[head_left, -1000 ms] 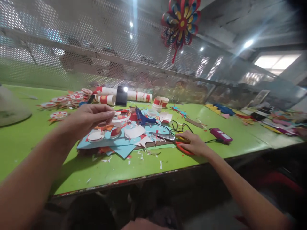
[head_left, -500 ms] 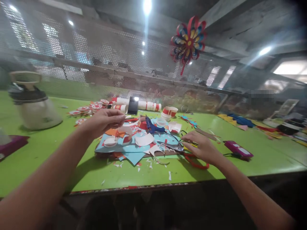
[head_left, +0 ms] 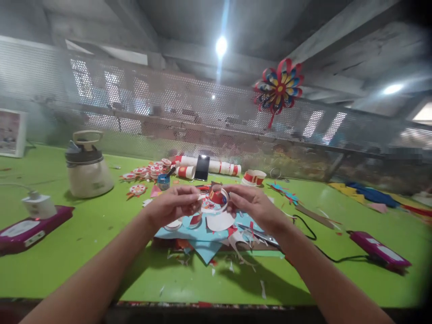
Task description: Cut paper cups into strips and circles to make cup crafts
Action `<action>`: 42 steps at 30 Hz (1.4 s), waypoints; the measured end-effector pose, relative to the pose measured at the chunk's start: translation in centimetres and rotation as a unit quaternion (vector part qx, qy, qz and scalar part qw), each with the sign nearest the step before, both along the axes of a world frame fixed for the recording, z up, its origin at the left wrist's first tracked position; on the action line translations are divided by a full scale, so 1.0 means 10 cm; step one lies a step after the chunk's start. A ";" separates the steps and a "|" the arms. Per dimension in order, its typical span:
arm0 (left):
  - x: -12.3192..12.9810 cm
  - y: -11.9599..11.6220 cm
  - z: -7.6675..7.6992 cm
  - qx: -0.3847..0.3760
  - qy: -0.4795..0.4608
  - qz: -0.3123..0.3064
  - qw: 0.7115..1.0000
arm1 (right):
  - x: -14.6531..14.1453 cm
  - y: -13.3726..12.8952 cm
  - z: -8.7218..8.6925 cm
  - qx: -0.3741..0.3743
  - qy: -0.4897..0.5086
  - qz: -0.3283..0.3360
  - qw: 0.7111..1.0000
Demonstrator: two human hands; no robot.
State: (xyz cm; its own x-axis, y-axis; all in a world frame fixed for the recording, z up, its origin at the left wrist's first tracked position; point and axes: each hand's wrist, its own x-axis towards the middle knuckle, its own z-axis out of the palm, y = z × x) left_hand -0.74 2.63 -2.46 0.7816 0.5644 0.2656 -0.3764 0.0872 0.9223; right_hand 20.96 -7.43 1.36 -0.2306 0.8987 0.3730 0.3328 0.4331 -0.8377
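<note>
My left hand [head_left: 172, 204] pinches the left side of a thin white paper ring [head_left: 216, 210], which looks like a cup rim. On its right side, my right hand [head_left: 254, 204] grips the same ring with thumb and fingers. Both hands hover over blue paper sheets [head_left: 206, 253] strewn with scraps. Below the ring lies a curved white paper piece [head_left: 220, 222]. A pair of scissors [head_left: 258, 234] rests under my right wrist, its handles hidden by the forearm. Most of the blue glue gun is hidden behind the ring and my right hand.
Behind are red-and-white paper flowers [head_left: 148, 170], a blue jar [head_left: 164, 181], a phone [head_left: 202, 167] and paper cups [head_left: 253, 177]. A large bottle [head_left: 89, 175] stands left. A magenta power strip [head_left: 380, 249] with a black cord lies right. A paper flower [head_left: 280, 89] hangs above.
My right hand has left the scissors and come up to the ring. My left hand has moved inward to meet it. The view has shifted left and up.
</note>
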 end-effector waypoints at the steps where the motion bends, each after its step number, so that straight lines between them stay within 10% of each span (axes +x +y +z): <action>1: 0.00 -0.01 -0.02 -0.006 0.004 -0.005 1.000 | -0.03 0.01 -0.02 -0.020 0.016 0.016 1.000; 18: -0.05 -0.20 0.11 0.147 0.117 -0.029 0.982 | -0.02 0.02 -0.18 -0.121 0.096 0.049 0.987; 42: 0.01 -0.29 0.16 0.311 0.175 0.035 0.933 | -0.06 -0.07 -0.12 -0.035 -0.031 0.050 0.998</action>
State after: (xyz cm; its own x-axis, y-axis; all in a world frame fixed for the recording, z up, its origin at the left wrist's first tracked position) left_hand -0.67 -0.26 -0.84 0.8486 0.4396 0.2944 -0.0270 -0.5198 0.8539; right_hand 20.34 -8.08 0.18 -0.3405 0.8934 0.2930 0.3431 0.4082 -0.8460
